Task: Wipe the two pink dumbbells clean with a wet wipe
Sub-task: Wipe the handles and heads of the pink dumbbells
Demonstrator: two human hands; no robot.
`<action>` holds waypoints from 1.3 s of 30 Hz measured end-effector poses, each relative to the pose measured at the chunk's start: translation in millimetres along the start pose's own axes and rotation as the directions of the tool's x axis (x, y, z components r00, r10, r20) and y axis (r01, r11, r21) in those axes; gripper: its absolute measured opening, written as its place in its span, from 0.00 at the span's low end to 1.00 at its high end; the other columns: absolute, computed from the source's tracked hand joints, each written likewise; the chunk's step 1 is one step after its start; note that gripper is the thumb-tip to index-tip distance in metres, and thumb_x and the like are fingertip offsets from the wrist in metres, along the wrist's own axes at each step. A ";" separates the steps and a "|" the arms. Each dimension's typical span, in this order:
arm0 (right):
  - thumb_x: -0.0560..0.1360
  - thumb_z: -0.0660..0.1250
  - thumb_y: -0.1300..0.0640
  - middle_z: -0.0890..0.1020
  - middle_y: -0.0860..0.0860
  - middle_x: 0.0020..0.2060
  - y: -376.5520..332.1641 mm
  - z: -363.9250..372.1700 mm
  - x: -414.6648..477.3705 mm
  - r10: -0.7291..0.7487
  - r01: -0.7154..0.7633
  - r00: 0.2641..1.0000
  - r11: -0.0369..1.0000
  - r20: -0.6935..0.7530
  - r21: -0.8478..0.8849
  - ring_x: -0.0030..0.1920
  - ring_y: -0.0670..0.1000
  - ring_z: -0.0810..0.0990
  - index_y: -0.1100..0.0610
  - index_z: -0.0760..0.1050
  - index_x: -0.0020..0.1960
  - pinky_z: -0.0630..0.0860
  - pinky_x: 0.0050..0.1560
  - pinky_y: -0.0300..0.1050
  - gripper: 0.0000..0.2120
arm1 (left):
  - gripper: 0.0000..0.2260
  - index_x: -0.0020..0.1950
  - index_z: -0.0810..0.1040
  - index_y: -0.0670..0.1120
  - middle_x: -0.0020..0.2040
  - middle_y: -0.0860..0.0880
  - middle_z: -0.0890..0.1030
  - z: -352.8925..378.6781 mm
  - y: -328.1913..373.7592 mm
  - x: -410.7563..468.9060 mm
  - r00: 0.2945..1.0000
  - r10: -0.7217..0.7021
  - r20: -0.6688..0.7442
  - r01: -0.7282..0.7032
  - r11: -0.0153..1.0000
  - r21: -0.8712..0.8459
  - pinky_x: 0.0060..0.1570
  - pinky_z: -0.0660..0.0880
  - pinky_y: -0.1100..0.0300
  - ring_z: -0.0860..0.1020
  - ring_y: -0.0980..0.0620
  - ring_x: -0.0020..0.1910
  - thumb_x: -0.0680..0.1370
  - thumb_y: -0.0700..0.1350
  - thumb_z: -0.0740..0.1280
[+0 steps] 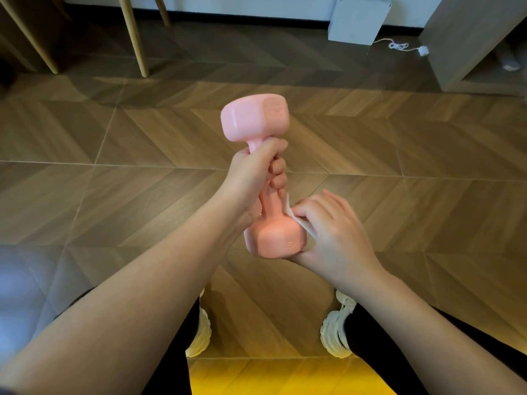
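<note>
Pink dumbbell (pixel 252 121) is held up in the air above the floor, roughly upright and leaning a little to the left, with one blocky head at the top and the other at the bottom, nearer the camera. Left hand (pixel 251 178) grips the handle, fingers and thumb curled tightly round it just under the top head. Right hand (pixel 333 232) is at the right side of the bottom head, clasping a white wipe (pixel 299 223) against it, with the fingers bent over the wipe and the thumb tucked beneath the head; only a crumpled edge of the wipe shows between fingers and dumbbell. Below the arms are black trousers (pixel 379 346) and a pair of chunky white shoes (pixel 335 334) set apart on a wooden herringbone floor (pixel 114 166), and a bright yellow patch (pixel 271 377) lies at the bottom edge between the legs. Farther off, pale wooden furniture legs (pixel 135 35) stand at the upper left, a white box (pixel 356 21) sits against the wall with a white cord (pixel 399 47) trailing beside it, and a light cabinet (pixel 467 38) stands at the upper right
</note>
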State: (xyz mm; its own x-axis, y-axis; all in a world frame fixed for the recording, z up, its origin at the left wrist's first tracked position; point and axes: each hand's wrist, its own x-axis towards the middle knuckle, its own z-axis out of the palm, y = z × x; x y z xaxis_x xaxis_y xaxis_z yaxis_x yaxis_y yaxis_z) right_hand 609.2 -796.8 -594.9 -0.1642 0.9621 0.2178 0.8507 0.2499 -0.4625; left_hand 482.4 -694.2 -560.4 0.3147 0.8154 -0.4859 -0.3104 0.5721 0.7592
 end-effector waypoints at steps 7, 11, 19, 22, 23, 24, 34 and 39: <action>0.63 0.80 0.53 0.80 0.49 0.52 -2.8 -1.3 4.4 0.030 -0.067 0.976 0.984 0.217 0.164 0.54 0.51 0.77 0.57 0.77 0.57 0.71 0.56 0.45 0.25 | 0.13 0.36 0.67 0.48 0.25 0.52 0.65 -3.3 1.6 -2.8 0.997 -0.046 0.062 0.046 0.999 0.007 0.25 0.63 0.63 0.62 0.54 0.22 0.78 0.43 0.65; 0.60 0.81 0.52 0.80 0.50 0.43 2.1 -8.0 2.5 -0.030 0.027 0.998 0.997 -0.047 -0.072 0.47 0.52 0.77 0.57 0.78 0.49 0.68 0.60 0.46 0.22 | 0.10 0.45 0.73 0.44 0.35 0.49 0.74 -5.7 5.9 -3.0 0.999 0.031 0.025 -0.034 0.994 0.103 0.38 0.73 0.57 0.74 0.52 0.33 0.74 0.48 0.71; 0.61 0.81 0.48 0.83 0.52 0.48 -1.1 1.1 2.1 -0.029 0.032 0.990 0.999 0.141 -0.019 0.52 0.55 0.80 0.58 0.80 0.52 0.70 0.66 0.56 0.25 | 0.09 0.39 0.72 0.48 0.31 0.51 0.71 -10.6 -3.9 2.6 0.992 -0.126 -0.017 0.127 0.985 0.113 0.34 0.67 0.59 0.69 0.54 0.28 0.76 0.45 0.71; 0.60 0.81 0.48 0.82 0.51 0.46 -2.9 4.3 0.2 -0.036 0.042 0.992 0.998 0.122 -0.050 0.51 0.54 0.81 0.58 0.79 0.50 0.67 0.67 0.53 0.23 | 0.13 0.34 0.70 0.50 0.25 0.53 0.68 -6.8 -7.6 2.2 0.992 -0.114 -0.053 0.118 0.990 0.078 0.27 0.64 0.63 0.65 0.55 0.22 0.76 0.44 0.70; 0.60 0.81 0.48 0.81 0.51 0.44 -3.2 3.9 -0.3 -0.054 0.057 0.997 0.996 0.053 -0.064 0.48 0.53 0.80 0.59 0.79 0.48 0.69 0.66 0.52 0.23 | 0.14 0.34 0.69 0.50 0.24 0.54 0.67 -6.2 -6.1 2.1 0.993 -0.104 -0.060 0.107 0.993 0.050 0.25 0.64 0.64 0.64 0.55 0.22 0.76 0.44 0.69; 0.60 0.81 0.48 0.80 0.51 0.42 -3.7 2.7 -0.8 -0.063 0.062 0.998 0.997 -0.021 -0.056 0.47 0.52 0.79 0.59 0.78 0.47 0.69 0.64 0.50 0.23 | 0.14 0.34 0.69 0.50 0.24 0.54 0.66 -6.5 -3.8 2.6 0.993 -0.100 -0.065 0.102 0.995 0.020 0.24 0.64 0.65 0.63 0.55 0.21 0.76 0.44 0.69; 0.61 0.80 0.44 0.79 0.49 0.44 -2.3 1.7 1.5 0.012 -0.021 0.996 0.994 0.089 0.105 0.47 0.48 0.74 0.57 0.77 0.51 0.65 0.47 0.40 0.26 | 0.15 0.31 0.68 0.50 0.24 0.54 0.64 -3.7 -2.7 4.3 0.996 -0.081 0.022 0.080 0.995 0.061 0.25 0.64 0.64 0.62 0.55 0.21 0.76 0.41 0.66; 0.63 0.79 0.44 0.72 0.40 0.46 -2.3 3.7 2.0 0.048 -0.082 0.989 0.966 0.141 0.246 0.47 0.41 0.71 0.54 0.75 0.55 0.64 0.45 0.33 0.26 | 0.14 0.33 0.66 0.50 0.24 0.54 0.63 -7.6 1.2 7.4 0.989 -0.132 0.062 0.133 0.991 -0.013 0.23 0.64 0.64 0.61 0.55 0.21 0.77 0.43 0.66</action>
State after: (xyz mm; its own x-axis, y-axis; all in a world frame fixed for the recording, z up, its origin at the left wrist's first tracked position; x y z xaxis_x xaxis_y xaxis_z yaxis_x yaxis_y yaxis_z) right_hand 605.1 -795.0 -596.6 -0.1922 0.9787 0.0719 0.7124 0.1895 -0.6757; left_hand 477.5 -686.7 -566.4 0.4082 0.7256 -0.5540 -0.2777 0.6768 0.6818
